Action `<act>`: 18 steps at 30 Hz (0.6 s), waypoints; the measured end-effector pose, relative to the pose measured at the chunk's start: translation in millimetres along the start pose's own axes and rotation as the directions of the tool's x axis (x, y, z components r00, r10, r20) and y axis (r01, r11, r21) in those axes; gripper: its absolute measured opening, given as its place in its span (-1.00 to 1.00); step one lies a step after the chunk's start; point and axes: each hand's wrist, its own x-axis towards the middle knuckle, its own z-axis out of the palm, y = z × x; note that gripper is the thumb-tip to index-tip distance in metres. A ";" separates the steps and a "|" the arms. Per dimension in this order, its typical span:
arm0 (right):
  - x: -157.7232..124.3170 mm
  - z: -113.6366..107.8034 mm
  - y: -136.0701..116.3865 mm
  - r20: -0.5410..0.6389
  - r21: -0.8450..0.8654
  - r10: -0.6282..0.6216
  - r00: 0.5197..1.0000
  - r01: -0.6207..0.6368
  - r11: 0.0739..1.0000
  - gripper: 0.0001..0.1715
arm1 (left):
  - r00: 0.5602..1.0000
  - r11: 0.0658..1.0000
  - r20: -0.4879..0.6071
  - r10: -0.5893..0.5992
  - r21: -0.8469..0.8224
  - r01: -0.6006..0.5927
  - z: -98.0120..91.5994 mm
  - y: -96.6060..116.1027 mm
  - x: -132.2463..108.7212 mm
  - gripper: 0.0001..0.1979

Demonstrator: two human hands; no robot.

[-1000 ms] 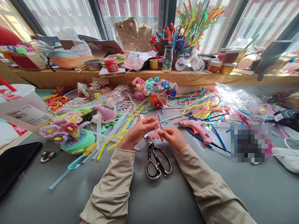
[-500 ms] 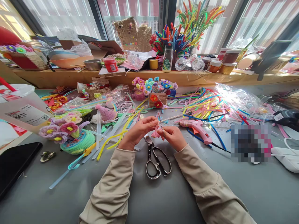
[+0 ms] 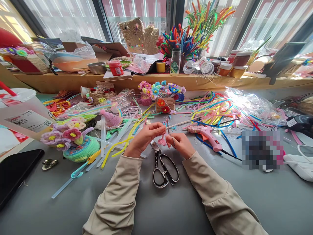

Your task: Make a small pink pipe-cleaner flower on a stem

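Over the middle of the grey table, my left hand pinches a small pink fuzzy piece by its upper end, so that it hangs below the fingers. My right hand is closed on a small pair of metal scissors, whose blades point up beside the pink piece. Large black-handled scissors lie on the table just below both hands, their blades partly hidden.
A pink glue gun lies right of my hands, near a pile of pipe cleaners. Yellow pipe cleaners, a green pot with fuzzy flowers and a black phone are leftward. Behind stands a flower basket.
The pink piece has turned and shifted slightly left, away from the right fingers. My right hand and the small scissors have moved a little to the right.
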 end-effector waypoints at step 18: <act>2.3 2.3 5.9 -0.090 -0.082 -0.027 0.996 0.020 0.996 -0.47 | 1.000 0.998 0.025 -0.017 -0.063 0.018 1.2 3.9 -1.3 -0.86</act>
